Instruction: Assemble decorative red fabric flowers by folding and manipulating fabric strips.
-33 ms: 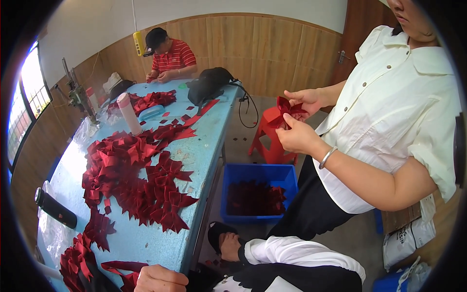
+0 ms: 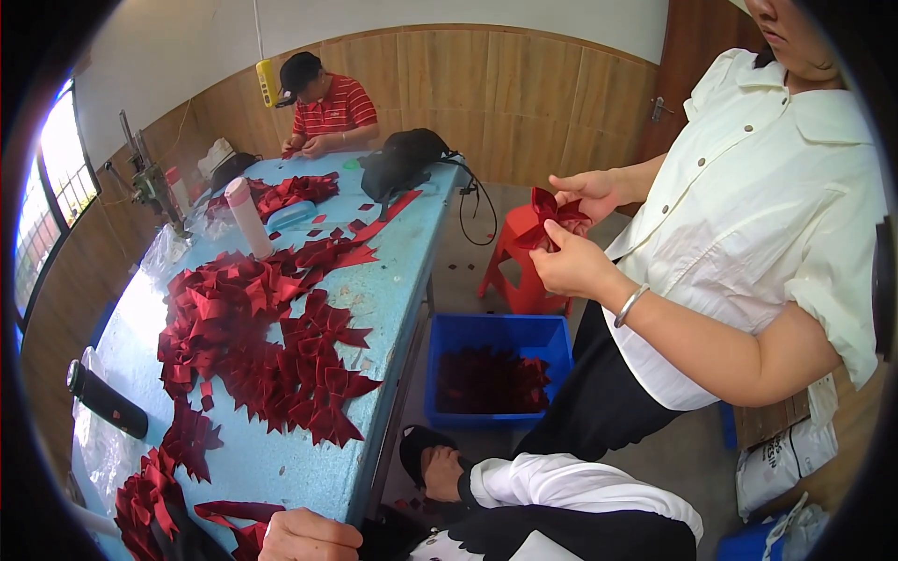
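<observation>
Ribbon (image 2: 234, 510) touches my curled left hand (image 2: 309, 537) at the table's (image 2: 304, 472) near end; I can't tell its grip, nor my right hand's (image 2: 442, 475). Beyond, formed bows (image 2: 224, 299) lie heaped; a flat strip (image 2: 394, 217) looks unworked.

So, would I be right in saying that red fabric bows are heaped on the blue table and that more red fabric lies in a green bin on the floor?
Not quite: the bin is blue, not green, as the head view shows. Red fabric bows are indeed heaped on the blue table, with more red fabric in that bin on the floor.
</observation>
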Motion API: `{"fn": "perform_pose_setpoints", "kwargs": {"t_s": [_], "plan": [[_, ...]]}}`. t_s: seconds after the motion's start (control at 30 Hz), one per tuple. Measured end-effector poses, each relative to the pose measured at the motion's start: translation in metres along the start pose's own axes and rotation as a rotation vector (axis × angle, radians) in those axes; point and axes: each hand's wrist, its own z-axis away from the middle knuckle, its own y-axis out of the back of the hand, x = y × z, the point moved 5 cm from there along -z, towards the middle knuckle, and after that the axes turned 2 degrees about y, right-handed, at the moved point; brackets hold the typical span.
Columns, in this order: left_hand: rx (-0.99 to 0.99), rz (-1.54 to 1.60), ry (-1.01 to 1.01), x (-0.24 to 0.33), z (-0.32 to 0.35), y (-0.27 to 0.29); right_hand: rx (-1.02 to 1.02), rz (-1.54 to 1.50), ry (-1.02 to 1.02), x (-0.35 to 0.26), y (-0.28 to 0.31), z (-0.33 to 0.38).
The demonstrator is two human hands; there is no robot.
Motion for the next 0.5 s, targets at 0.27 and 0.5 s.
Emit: {"fn": "perform_pose_setpoints", "kwargs": {"t_s": [0.27, 0.5], "plan": [[-0.011, -0.060, 0.100, -0.0023, 0.0065, 0.0034, -0.041, 0.004, -0.005, -0.0004, 0.0056, -0.0089], [-0.027, -0.114, 0.185, -0.0040, 0.0071, 0.0049, -0.072, 0.003, -0.008, -0.0025, 0.0031, -0.0065]]}}
